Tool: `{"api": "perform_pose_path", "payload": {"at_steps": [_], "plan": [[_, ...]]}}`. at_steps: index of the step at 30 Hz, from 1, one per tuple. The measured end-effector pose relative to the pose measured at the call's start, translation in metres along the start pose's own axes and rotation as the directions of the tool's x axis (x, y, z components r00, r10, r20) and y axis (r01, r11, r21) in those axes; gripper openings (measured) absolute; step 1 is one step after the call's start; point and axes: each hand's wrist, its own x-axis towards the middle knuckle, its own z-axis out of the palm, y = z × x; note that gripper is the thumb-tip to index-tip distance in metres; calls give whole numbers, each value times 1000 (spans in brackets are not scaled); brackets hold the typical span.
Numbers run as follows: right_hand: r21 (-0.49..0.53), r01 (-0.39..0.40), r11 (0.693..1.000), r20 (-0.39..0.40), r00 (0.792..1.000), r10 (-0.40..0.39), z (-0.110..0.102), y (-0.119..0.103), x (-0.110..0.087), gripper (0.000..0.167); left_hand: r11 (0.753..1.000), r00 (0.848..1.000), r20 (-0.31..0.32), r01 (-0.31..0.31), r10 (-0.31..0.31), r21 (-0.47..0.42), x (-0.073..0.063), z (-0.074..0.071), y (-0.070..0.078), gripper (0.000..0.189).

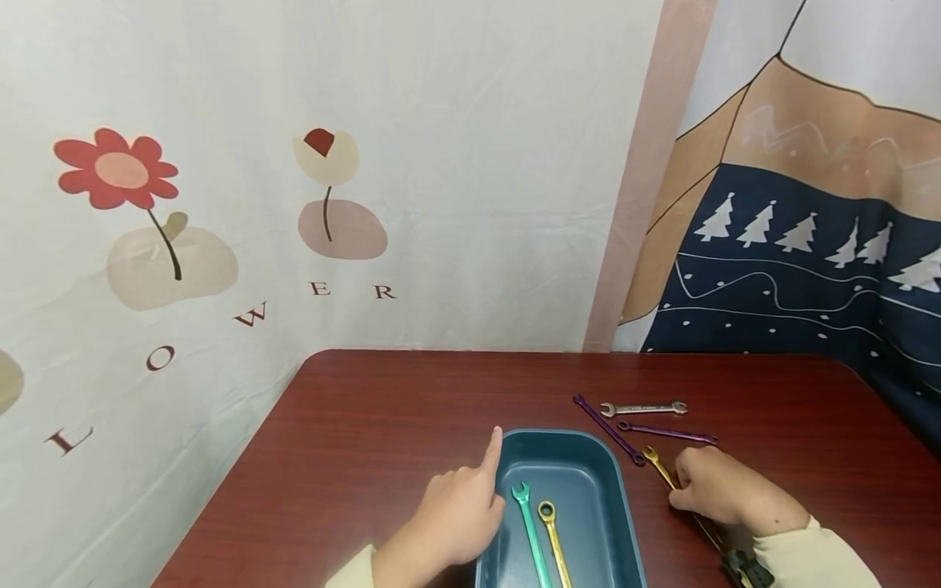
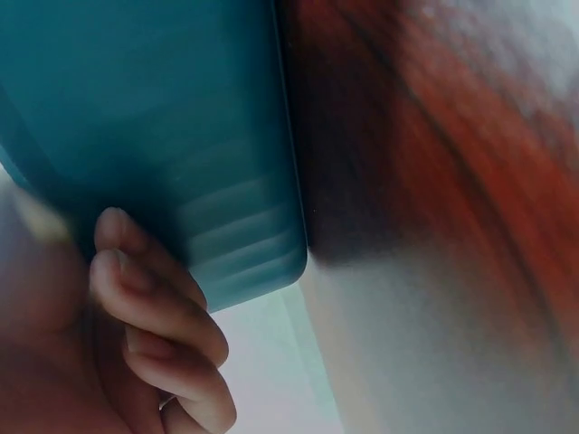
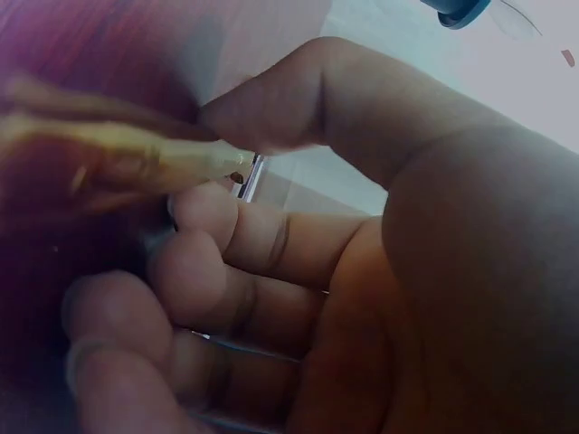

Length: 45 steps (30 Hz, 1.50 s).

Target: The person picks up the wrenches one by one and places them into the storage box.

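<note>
My right hand (image 1: pixel 711 483) pinches a gold wrench (image 1: pixel 659 465) between thumb and index finger, low over the table right of the tray. In the right wrist view the gold wrench (image 3: pixel 118 158) looks blurred, its near end at the fingertips. At the left rim of a dark teal tray (image 1: pixel 625 510) is my left hand (image 1: pixel 459 510), index finger stretched along the rim. The left wrist view shows its other fingers (image 2: pixel 163 298) curled against the tray wall (image 2: pixel 244 181). Inside the tray lie a green wrench (image 1: pixel 531 527) and a gold ratchet wrench (image 1: pixel 553 539).
Beyond the right hand lie two purple wrenches (image 1: pixel 606 427) (image 1: pixel 665 432) and a silver wrench (image 1: pixel 643 409) on the dark red wooden table (image 1: pixel 412 392). A printed cloth (image 1: pixel 456 163) hangs behind the table's far edge. A black wrist camera (image 1: pixel 746 567) sits under the right sleeve.
</note>
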Motion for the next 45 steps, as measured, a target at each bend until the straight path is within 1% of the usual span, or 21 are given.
{"api": "perform_pose_path", "payload": {"at_steps": [3, 8, 11, 16, 18, 20, 27, 34, 38, 45], "plan": [[7, -7, 1000, 17, 1000, 7, -1, 0, 0, 29, 1000, 1000, -3, -3, 3, 13, 1, 0, 0, 81], [21, -13, 1000, 49, 999, 12, -2, 1, 1, 36, 999, 1000, 3, -8, 8, 33, 2, 0, 1, 82], [25, -18, 1000, 68, 998, 16, -2, 1, 1, 38, 999, 1000, 5, -7, 7, 34, 2, 0, 1, 82], [16, 4, 1000, 74, 997, -5, -2, 0, 1, 34, 1000, 1000, 6, 0, 0, 11, 1, -1, 1, 81], [19, 21, 1000, 70, 997, -22, -2, -1, 1, 34, 1000, 1000, 4, 0, 0, 10, 1, -2, 0, 81], [28, 21, 999, 69, 997, -22, -2, -2, 1, 34, 1000, 1000, 3, -2, 2, 11, 0, -2, -1, 81], [62, -24, 998, 81, 997, 19, -2, -3, 2, 35, 1000, 1000, 2, -2, 2, 19, 1, -1, 0, 81], [118, -49, 992, 110, 993, 37, -3, -3, 1, 38, 1000, 1000, 5, -3, 3, 14, 1, -2, 0, 81], [119, -74, 990, 117, 991, 60, -3, -3, 0, 36, 1000, 1000, 0, -8, 8, 20, 1, -2, 0, 81], [111, -56, 992, 99, 994, 45, -3, -2, -1, 33, 1000, 1000, -3, -13, 13, 16, 1, -1, 0, 81]]}}
